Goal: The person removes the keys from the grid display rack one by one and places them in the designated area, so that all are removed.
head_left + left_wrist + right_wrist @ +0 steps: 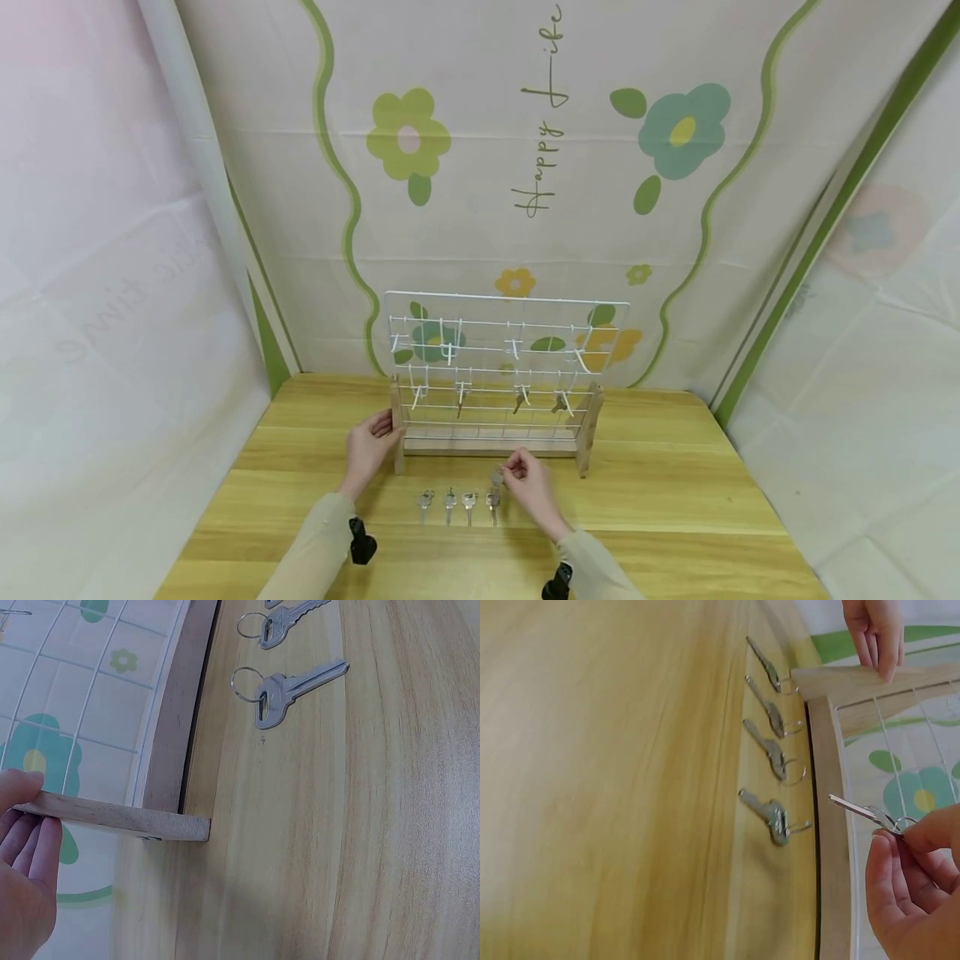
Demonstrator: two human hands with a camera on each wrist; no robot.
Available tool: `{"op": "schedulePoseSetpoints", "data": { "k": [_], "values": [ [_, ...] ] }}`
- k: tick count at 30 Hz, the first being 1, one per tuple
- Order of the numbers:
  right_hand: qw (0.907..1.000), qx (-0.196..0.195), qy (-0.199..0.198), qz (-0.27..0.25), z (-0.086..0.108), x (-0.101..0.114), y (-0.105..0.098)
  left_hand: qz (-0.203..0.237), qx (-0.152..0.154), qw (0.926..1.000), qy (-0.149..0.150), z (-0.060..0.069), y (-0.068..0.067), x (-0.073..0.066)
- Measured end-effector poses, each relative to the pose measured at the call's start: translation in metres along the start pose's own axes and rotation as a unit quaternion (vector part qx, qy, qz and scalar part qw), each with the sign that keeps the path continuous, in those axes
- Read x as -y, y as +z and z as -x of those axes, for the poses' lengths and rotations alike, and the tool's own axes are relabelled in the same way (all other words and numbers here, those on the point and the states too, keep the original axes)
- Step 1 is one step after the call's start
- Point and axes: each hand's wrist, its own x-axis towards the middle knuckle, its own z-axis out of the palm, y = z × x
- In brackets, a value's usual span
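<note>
A white wire rack [480, 433] with hooks stands in a wooden frame on the table. My left hand [369, 450] grips the rack's left wooden side post [120, 817], thumb on one face and fingers on the other. Between thumb and fingers my right hand [531, 487] pinches a silver key [862, 809] by its ring end, in front of the rack and above the table. Below it, several silver keys with rings lie in a row on the wood, among them the leftmost key [281, 697] and the rightmost key [775, 817].
Darker keys hang on lower hooks, including one key [520, 402] right of the middle. The upper hooks [513, 348] carry no visible key. Behind the wooden table [675, 483] hangs a flowered cloth [480, 208], with more cloth at both sides.
</note>
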Motion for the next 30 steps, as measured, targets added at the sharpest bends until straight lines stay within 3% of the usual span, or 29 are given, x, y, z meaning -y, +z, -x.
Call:
{"op": "schedulePoseSetpoints", "data": {
  "k": [6, 13, 30],
  "values": [
    [0.9996, 0.003, 0.018, 0.02, 0.005, -0.015, -0.009, 0.001, 0.001, 1.0, -0.004, 0.0, 0.0, 0.0],
    [0.9978, 0.008, 0.004, 0.065, 0.011, -0.026, -0.014, 0.005, 0.002, 1.0, -0.003, 0.001, -0.002, -0.002],
    [0.9931, 0.06, 0.038, 0.093, 0.016, -0.036, -0.017, -0.005, -0.003, 1.0, 0.003, -0.001, 0.0, 0.001]
  ]
}}
